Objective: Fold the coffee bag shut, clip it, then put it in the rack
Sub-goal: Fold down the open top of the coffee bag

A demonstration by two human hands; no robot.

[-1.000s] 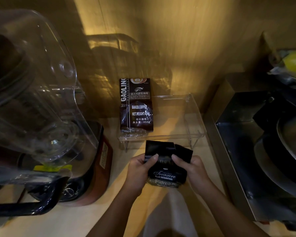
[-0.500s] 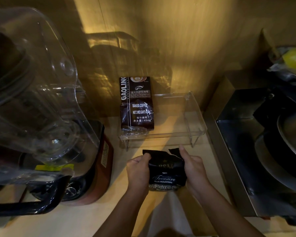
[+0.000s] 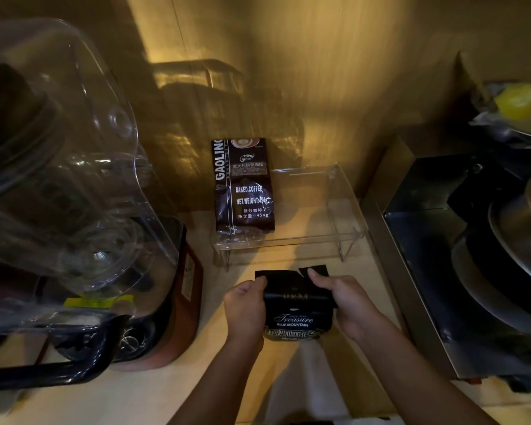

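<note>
A small black coffee bag labelled Blue Mountain stands on the counter just in front of the rack. My left hand grips its left side, thumb pressing on the top flap. My right hand holds the right side, its forefinger pushing down the torn top edge, which is bent forward. The clear acrylic rack sits behind against the wall, with a dark Gaolin coffee bag standing in its left part. I see no clip.
A blender with a big clear jug and a red base fills the left. A steel appliance with pots stands on the right. A yellow object sits at the far right top.
The bag's top has been bent lower and flatter. Both hands shifted slightly up the bag, with fingers now on the flap's upper edge.
</note>
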